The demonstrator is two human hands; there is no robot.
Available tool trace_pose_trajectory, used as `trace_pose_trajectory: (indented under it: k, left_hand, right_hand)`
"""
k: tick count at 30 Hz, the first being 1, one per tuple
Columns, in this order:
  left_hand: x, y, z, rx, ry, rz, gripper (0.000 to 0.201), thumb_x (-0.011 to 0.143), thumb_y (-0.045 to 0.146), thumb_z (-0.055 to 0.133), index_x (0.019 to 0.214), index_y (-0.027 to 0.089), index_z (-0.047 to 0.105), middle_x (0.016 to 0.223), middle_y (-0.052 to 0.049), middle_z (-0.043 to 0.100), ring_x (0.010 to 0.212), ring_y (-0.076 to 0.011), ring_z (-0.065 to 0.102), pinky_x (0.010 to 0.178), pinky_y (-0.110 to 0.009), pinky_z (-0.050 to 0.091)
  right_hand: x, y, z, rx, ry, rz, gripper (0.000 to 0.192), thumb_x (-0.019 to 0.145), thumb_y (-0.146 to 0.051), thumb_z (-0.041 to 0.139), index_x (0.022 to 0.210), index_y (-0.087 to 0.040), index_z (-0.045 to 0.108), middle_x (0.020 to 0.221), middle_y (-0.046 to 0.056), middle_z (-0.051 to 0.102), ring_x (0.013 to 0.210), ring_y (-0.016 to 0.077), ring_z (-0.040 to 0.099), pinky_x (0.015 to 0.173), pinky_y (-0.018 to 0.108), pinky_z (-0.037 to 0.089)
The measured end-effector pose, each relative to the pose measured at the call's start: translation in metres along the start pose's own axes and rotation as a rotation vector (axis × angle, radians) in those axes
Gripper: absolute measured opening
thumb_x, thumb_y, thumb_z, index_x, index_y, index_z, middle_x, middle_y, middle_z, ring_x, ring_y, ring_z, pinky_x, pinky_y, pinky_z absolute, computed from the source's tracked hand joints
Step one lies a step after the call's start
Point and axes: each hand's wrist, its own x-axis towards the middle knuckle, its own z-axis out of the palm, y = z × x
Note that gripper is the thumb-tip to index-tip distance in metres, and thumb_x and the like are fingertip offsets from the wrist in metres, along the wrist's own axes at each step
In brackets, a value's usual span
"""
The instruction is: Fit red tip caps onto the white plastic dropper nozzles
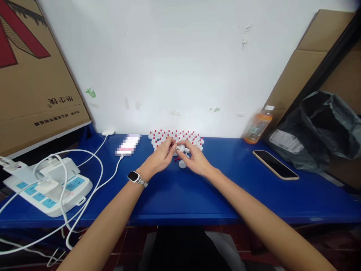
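Observation:
My right hand [198, 160] pinches a small white cap-like piece [181, 148] between thumb and fingers. Against it, the thumb and fingers of my left hand [161, 156] are pressed together; whatever they hold is too small to make out. Several white pieces with red tips [194, 136] stand upright in close rows just beyond both hands, partly hidden by my fingers. Below my fingertips lie a few loose red tips [176, 159]. Beside them, close to my right thumb, a white round piece [182, 164] rests on the blue table [180, 195].
At the left are a power strip [53, 192] with looping white cables and a lit phone [128, 145]. On the right lie a dark phone [275, 165], an orange drink bottle [258, 125] and a black plastic bag [313, 128]. A white wall [175, 67] rises behind.

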Motion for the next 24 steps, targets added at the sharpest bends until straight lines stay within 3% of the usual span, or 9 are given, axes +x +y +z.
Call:
trace_pose_trajectory:
  k: [4,7,14,19,24]
  left_hand:
    - [-0.001,0.0,0.001,0.072,-0.046,0.053,0.029,0.105,0.038,0.026,0.089,0.021,0.044,0.086,-0.002,0.055,0.08,-0.0173,0.054,0.077,-0.032,0.042]
    - [0.0,0.001,0.006,0.002,-0.011,0.065,0.033,0.105,0.039,0.026,0.083,0.021,0.042,0.079,-0.001,0.052,0.073,-0.0156,0.05,0.071,-0.029,0.04]
    - [0.008,0.005,0.019,-0.251,0.195,-0.1,0.043,0.1,0.052,0.031,0.076,0.019,0.044,0.07,0.001,0.048,0.066,-0.0139,0.044,0.063,-0.027,0.037]
    - [0.013,0.006,0.023,-0.34,0.191,-0.191,0.045,0.097,0.052,0.037,0.068,0.019,0.044,0.064,0.001,0.047,0.061,-0.0127,0.043,0.06,-0.027,0.037]
    - [0.015,-0.004,0.017,-0.434,0.242,-0.308,0.046,0.096,0.051,0.037,0.06,0.021,0.036,0.053,0.004,0.034,0.051,-0.0115,0.033,0.051,-0.027,0.03]
  right_hand:
    - [-0.003,-0.005,0.0,0.111,-0.064,0.029,0.027,0.099,-0.043,0.041,0.109,-0.023,0.057,0.082,0.001,0.064,0.074,0.0159,0.059,0.072,0.028,0.044]
    - [-0.003,-0.007,0.001,0.132,-0.079,0.042,0.03,0.102,-0.044,0.035,0.106,-0.023,0.055,0.078,0.0,0.061,0.07,0.0155,0.056,0.068,0.028,0.042]
    - [0.002,-0.011,0.0,-0.331,0.046,-0.094,0.024,0.099,-0.035,0.043,0.111,-0.021,0.058,0.097,0.007,0.067,0.086,0.0213,0.057,0.084,0.036,0.035]
    - [0.002,-0.015,0.003,-0.552,0.06,-0.12,0.026,0.1,-0.033,0.04,0.112,-0.021,0.06,0.101,0.009,0.068,0.093,0.0245,0.055,0.085,0.038,0.031]
    - [0.003,-0.01,-0.001,-0.61,0.111,-0.095,0.028,0.101,-0.036,0.04,0.109,-0.021,0.062,0.096,0.009,0.069,0.093,0.0252,0.055,0.088,0.04,0.029]
